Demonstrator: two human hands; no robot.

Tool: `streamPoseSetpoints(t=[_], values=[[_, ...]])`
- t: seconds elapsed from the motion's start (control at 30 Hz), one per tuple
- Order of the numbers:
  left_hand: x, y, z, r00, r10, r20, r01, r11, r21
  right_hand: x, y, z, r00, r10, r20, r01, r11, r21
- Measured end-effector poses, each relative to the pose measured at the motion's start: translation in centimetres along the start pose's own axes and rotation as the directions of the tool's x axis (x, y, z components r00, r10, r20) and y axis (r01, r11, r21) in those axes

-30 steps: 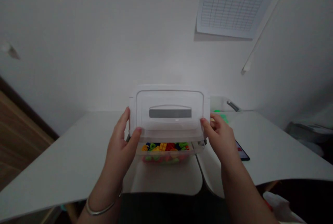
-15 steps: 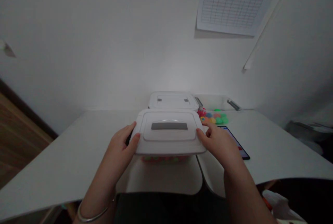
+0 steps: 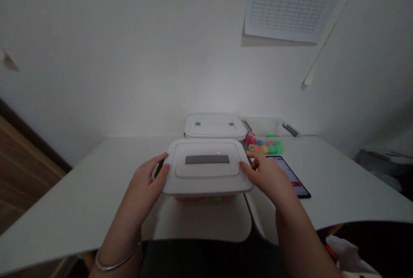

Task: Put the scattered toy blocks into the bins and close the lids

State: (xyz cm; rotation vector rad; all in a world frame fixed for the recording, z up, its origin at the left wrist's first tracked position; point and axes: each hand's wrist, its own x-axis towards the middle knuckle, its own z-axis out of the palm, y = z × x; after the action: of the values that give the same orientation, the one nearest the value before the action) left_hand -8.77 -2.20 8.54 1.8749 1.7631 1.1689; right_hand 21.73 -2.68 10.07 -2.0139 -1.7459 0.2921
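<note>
My left hand [image 3: 145, 179] and right hand [image 3: 267, 179] hold a white-lidded plastic storage box [image 3: 206, 167] by its opposite ends, low in the centre of the frame above the table [image 3: 80, 196]. My fingers [image 3: 247, 167] spread around it. It looks light, stiff and slightly slippery, so those ends seem the surest hold.

The white lid [image 3: 206, 183] carries a grey strip [image 3: 207, 159] (otherwise unpatterned), beside multicoloured plastic pieces [image 3: 262, 145].

Smooth plastic lid [image 3: 206, 183], matt tabletop [image 3: 338, 187], glossy phone screen [image 3: 287, 174]
</note>
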Motion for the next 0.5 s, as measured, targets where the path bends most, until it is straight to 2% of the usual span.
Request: streamPoseSetpoints(t=[0.13, 0.27, 0.4, 0.5], values=[[-0.3, 0.6, 0.1, 0.996, -0.087, 0.027, 0.088, 0.996, -0.025, -0.3, 0.4, 0.3, 0.999, -0.045, -0.02, 0.046, 0.998, 0.048], [-0.8, 0.7, -0.1, 0.988, -0.151, 0.036, 0.153, 0.988, -0.036, -0.7, 0.7, 0.0, 0.998, -0.06, -0.018, 0.06, 0.998, 0.026], [-0.5, 0.2, -0.2, 0.995, -0.096, 0.005, 0.096, 0.989, -0.111, -0.6, 0.9, -0.4, 0.998, -0.063, -0.015, 0.063, 0.998, 0.024], [0.1, -0.8, 0.2, 0.997, -0.033, -0.064, 0.021, 0.983, -0.183, 0.0, 1.4, -0.1, 0.992, -0.101, -0.072, 0.106, 0.993, 0.059]])
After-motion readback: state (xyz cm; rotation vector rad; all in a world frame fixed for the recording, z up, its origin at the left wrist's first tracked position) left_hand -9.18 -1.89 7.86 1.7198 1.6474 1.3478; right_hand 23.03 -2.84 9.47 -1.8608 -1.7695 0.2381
